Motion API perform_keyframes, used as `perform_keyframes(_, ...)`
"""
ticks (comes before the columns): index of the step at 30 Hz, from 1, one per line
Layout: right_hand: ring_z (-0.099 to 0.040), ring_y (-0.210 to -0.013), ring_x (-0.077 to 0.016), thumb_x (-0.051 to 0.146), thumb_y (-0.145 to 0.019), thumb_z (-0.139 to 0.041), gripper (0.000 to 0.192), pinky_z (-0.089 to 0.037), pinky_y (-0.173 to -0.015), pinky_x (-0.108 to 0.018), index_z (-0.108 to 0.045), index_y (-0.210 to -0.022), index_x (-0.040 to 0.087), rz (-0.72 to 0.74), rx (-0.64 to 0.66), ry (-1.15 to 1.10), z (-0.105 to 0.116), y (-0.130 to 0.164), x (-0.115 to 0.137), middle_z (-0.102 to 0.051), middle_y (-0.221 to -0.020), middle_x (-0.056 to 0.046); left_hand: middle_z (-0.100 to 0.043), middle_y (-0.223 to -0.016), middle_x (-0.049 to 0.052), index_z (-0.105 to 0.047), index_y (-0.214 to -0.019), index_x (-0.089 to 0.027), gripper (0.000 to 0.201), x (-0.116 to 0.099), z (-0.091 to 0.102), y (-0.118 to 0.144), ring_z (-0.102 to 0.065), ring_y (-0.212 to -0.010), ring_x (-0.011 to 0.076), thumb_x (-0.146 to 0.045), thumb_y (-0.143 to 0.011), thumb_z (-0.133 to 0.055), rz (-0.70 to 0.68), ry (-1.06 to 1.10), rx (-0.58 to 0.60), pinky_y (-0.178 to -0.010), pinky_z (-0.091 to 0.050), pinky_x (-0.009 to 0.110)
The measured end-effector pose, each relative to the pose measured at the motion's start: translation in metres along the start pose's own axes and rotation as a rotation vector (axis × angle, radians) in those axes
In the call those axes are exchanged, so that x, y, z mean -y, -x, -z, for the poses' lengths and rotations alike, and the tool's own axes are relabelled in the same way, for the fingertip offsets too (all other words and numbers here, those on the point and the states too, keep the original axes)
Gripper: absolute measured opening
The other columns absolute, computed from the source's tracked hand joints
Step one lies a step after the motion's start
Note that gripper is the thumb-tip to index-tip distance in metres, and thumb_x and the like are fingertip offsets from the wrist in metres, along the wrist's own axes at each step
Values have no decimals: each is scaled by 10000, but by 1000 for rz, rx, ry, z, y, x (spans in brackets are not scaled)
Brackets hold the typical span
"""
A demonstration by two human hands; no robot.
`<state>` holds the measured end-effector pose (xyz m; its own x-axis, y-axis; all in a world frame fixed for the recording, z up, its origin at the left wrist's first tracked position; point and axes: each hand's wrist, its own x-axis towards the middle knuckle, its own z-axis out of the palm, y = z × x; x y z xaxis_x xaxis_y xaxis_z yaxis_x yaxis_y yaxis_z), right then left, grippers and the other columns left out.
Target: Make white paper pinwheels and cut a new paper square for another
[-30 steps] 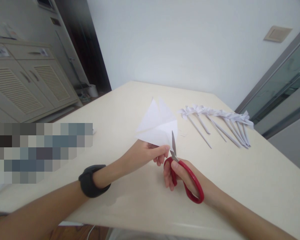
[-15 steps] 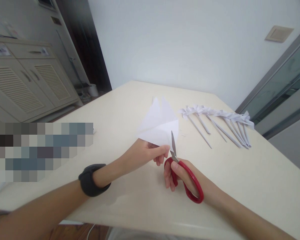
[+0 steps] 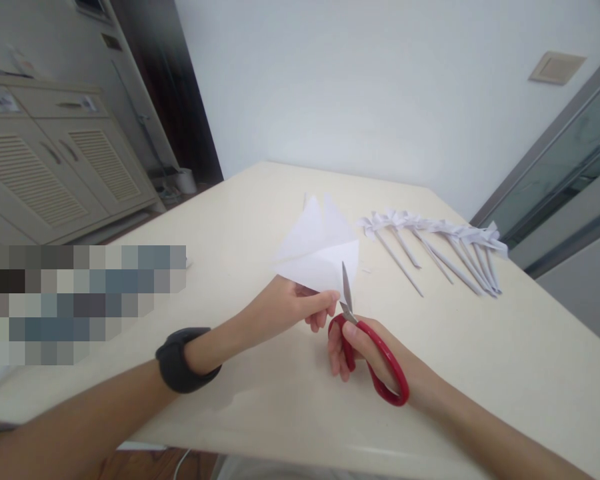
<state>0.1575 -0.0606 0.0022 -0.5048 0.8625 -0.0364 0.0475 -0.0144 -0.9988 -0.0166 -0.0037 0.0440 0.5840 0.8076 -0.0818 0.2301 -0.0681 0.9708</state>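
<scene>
My left hand (image 3: 305, 305) pinches the near edge of a white sheet of paper (image 3: 320, 260) between thumb and fingers. The paper is folded or cut to a fan-like shape, with pointed tips at its far side. In my right hand (image 3: 360, 347) is a pair of scissors (image 3: 391, 363) with red handles, its blades parted and pointing away from me. The blades are at the paper's right near edge, close to my left thumb. Whether they touch the paper I cannot tell.
To the right lies a row of several white paper pinwheel-like pieces (image 3: 430, 225) on rolled paper sticks. Small paper scraps (image 3: 366, 271) lie beside the sheet. The cream table (image 3: 280, 400) meets a white wall. A blurred-out patch (image 3: 80, 300) covers the left side. A cabinet (image 3: 45, 147) stands beyond.
Almost nothing differs. The paper's right edge has shifted very slightly to the right; both hands and the parted scissors stay in place.
</scene>
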Motion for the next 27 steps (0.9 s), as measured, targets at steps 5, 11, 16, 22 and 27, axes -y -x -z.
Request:
perform_keyframes(5,-537,-552,-114,415,-916,-377,340,-431,-590,-260,-564,-823,147,-4,-12,21,1,1,-1,-575,-587,-4,-553,-508,-24,-582,-627,-137,224,2,-1,-1,-526,-494,86,-277,-797,-543,-14,20,-15,-522,-451,188)
perform_keyframes(11,-530,-526,-98,384,-922,-384,317,-424,-593,-245,-566,-820,145,-8,-24,18,-1,2,3,-578,-562,8,-560,-518,-16,-588,-632,-132,212,-4,-2,0,-530,-505,93,-265,-791,-542,9,22,-15,-537,-455,201)
perform_keyframes(16,-517,-509,-95,442,-909,-375,368,-403,-522,-228,-562,-837,133,-3,-20,4,-2,1,3,-572,-581,-2,-569,-518,-16,-595,-632,-136,224,2,-2,-1,-532,-503,95,-284,-791,-540,-2,27,-26,-528,-448,200)
perform_keyframes(22,-512,-537,-111,544,-864,-384,441,-419,-552,-255,-559,-837,141,-41,-30,39,-4,3,13,-593,-650,-32,-558,-514,-21,-599,-622,-144,243,4,-2,0,-529,-510,96,-306,-793,-540,-2,12,-17,-541,-446,201)
perform_keyframes(27,-523,-549,-125,595,-836,-380,485,-427,-558,-268,-564,-801,147,-69,-30,55,-4,5,25,-600,-658,-45,-561,-527,-15,-598,-625,-140,230,-5,-3,3,-537,-533,110,-300,-782,-542,55,-12,-5,-575,-460,223)
